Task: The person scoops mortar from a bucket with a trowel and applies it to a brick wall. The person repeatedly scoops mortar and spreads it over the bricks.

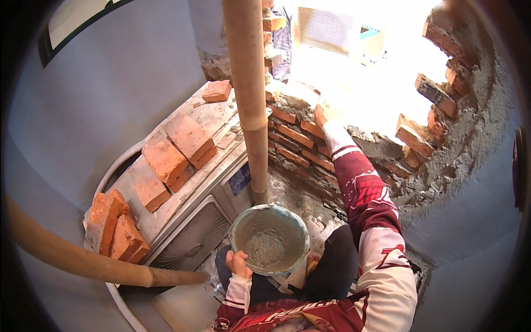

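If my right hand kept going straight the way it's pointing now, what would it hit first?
Probably nothing solid: the right hand rests on top of the half-built brick wall, pointing toward the bright opening beyond it. Glare hides what lies further, so depth is uncertain.

One round pan of grey mortar [269, 239]. Two bamboo poles: one upright [246, 83], one slanting across the lower left [83, 255]. One white air-conditioner unit [191, 232] with one round fan grille. On top of it, about eight loose red bricks can be counted: one alone at the far end [217, 91], about four in the middle [177, 146], about three stacked at the near end [113, 227]. Two hands: the left hand [239, 262], the right hand [326, 113]. Bricks in the broken wall [298, 138] are too many and too hidden to count.
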Motion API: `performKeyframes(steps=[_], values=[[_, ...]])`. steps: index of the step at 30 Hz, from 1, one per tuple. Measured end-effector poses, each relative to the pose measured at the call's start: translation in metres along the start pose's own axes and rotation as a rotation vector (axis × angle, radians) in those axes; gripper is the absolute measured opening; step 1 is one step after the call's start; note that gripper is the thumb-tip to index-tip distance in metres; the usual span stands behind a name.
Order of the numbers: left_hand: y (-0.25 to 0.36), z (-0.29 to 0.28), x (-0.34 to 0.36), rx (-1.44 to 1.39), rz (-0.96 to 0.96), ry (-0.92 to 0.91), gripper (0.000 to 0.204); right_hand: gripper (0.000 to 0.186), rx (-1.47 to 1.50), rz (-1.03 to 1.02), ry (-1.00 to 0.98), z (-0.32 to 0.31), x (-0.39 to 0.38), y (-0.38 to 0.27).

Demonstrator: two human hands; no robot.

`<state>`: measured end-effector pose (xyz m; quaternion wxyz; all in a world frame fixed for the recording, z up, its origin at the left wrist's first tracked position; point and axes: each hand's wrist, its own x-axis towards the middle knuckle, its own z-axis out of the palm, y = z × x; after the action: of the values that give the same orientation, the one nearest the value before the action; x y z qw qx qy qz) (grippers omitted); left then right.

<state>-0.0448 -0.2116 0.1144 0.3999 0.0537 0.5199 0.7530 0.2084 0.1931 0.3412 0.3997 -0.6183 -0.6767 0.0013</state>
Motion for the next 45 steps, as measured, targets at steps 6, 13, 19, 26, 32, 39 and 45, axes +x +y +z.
performKeyframes(steps=[6,13,19,26,32,39,45], values=[[-0.017,-0.002,0.008,0.115,-0.036,-0.070,0.028,0.027,-0.622,-0.014,-0.353,-0.042,-0.014,-0.034],[-0.016,0.025,0.001,0.130,-0.087,-0.032,0.027,0.023,-0.715,-0.019,-0.283,-0.057,-0.037,0.037],[-0.017,0.032,0.019,0.178,0.043,-0.112,0.029,0.024,-0.498,-0.182,-0.341,-0.154,-0.124,-0.003],[-0.005,0.094,0.003,0.351,0.227,-0.457,0.051,0.022,-0.453,-0.293,-0.931,-0.084,-0.276,0.004],[0.019,0.098,0.030,0.254,0.239,-0.611,0.053,0.020,-0.428,-0.317,-0.772,-0.032,-0.353,-0.010],[0.030,0.107,0.036,0.198,0.150,-0.595,0.023,0.019,-0.554,-0.240,-0.698,-0.023,-0.348,-0.021],[0.027,0.102,0.048,0.188,0.048,-0.599,0.022,0.017,-0.516,-0.153,-0.601,-0.018,-0.308,-0.023]])
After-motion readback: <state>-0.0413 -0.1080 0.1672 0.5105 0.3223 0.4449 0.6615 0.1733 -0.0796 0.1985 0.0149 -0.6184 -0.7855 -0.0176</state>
